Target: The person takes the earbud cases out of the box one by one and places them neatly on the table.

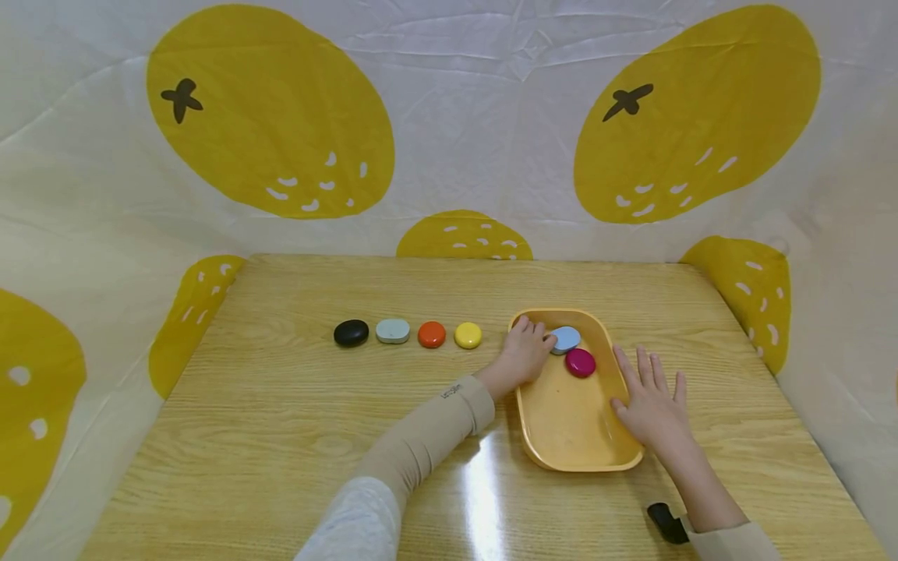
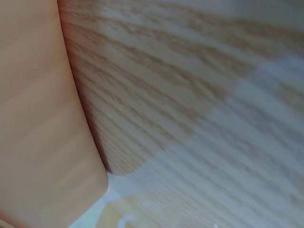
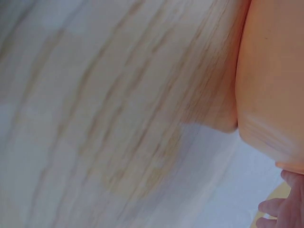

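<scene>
My left hand (image 1: 525,352) reaches over the left side of an orange-yellow plastic tray (image 1: 561,436), its fingers bent down inside near the far left corner. Whether it holds anything is hidden beneath the palm. Close to its thumb side lies a light blue oval stone-like piece (image 1: 565,340). A magenta round piece (image 1: 581,363) lies just nearer in the tray. With fingers spread, my right hand (image 1: 652,405) rests against the tray's right rim. In the right wrist view, the fingers (image 3: 280,209) show beside the tray wall (image 3: 270,85). The left wrist view shows mostly the tray's outer wall (image 2: 42,114).
Left of the tray, a black oval piece (image 1: 351,333), a pale grey-green one (image 1: 393,331), an orange-red round one (image 1: 431,334) and a yellow round one (image 1: 468,335) form a row on the wooden table (image 1: 281,421). A lemon-patterned cloth (image 1: 484,117) hangs behind.
</scene>
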Demonstrator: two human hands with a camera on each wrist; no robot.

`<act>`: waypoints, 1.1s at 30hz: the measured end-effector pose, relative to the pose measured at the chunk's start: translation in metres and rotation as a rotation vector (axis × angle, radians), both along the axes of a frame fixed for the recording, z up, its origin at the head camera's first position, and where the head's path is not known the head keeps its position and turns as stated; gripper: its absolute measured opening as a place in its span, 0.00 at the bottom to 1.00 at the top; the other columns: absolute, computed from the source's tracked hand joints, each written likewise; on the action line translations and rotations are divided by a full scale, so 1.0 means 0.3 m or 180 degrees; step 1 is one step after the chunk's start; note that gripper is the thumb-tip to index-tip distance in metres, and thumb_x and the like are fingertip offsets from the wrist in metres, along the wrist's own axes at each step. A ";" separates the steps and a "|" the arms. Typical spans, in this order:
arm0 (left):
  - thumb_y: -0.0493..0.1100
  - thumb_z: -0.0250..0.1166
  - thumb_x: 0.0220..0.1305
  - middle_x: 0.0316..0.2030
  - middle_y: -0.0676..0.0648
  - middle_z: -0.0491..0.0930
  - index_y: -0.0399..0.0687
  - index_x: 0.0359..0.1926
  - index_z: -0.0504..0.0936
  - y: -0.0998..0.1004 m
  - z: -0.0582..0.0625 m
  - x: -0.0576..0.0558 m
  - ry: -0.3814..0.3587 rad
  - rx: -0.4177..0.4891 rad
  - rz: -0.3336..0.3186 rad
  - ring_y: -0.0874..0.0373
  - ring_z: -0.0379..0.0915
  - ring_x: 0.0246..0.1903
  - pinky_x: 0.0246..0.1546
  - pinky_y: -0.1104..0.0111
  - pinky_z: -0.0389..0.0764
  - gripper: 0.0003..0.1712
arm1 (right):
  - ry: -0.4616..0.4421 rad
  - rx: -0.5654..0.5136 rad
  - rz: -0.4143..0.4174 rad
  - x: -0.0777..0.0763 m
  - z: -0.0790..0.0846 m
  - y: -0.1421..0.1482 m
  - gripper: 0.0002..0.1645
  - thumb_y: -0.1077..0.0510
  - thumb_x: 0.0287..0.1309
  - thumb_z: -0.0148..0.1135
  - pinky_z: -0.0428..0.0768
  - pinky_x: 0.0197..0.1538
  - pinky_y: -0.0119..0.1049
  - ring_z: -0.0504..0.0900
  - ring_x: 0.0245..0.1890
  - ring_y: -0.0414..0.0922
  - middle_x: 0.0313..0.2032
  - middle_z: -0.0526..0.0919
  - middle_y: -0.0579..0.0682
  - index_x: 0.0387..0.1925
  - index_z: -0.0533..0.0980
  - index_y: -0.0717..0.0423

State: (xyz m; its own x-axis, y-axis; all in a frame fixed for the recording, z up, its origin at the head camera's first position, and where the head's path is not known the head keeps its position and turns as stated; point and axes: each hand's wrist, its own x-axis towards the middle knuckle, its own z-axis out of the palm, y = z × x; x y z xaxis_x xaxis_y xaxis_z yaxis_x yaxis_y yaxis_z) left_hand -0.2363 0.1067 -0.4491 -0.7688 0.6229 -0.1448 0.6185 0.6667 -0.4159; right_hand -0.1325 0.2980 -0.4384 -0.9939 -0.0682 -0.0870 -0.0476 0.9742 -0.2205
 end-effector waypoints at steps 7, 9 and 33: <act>0.55 0.44 0.67 0.46 0.55 0.69 0.62 0.57 0.63 -0.001 0.000 -0.002 -0.0043 0.0065 -0.0016 0.60 0.65 0.44 0.46 0.67 0.55 0.18 | 0.0010 0.0021 0.0003 -0.001 -0.003 0.000 0.50 0.54 0.58 0.52 0.24 0.59 0.64 0.33 0.67 0.63 0.68 0.35 0.66 0.71 0.33 0.43; 0.59 0.49 0.64 0.47 0.55 0.69 0.63 0.57 0.63 -0.003 -0.005 -0.004 -0.0050 0.0174 -0.0032 0.59 0.65 0.45 0.46 0.67 0.55 0.22 | 0.0010 0.0026 0.0003 -0.001 -0.004 0.000 0.50 0.54 0.58 0.52 0.23 0.59 0.64 0.33 0.67 0.63 0.68 0.35 0.66 0.71 0.33 0.42; 0.60 0.59 0.56 0.45 0.47 0.70 0.61 0.54 0.70 -0.179 0.058 0.042 0.0378 0.2007 -0.0219 0.52 0.67 0.45 0.51 0.60 0.65 0.26 | 0.0030 0.0019 0.0007 0.000 -0.005 -0.002 0.49 0.54 0.58 0.52 0.24 0.59 0.64 0.33 0.67 0.64 0.68 0.35 0.66 0.71 0.34 0.43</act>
State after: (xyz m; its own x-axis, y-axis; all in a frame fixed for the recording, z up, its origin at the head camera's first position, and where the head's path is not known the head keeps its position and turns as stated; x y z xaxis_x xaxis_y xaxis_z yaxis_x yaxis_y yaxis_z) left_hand -0.2236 0.0531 -0.4317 -0.7124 0.6089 0.3489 0.6423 0.7660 -0.0254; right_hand -0.1326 0.2975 -0.4398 -0.9945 -0.0698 -0.0781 -0.0516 0.9754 -0.2144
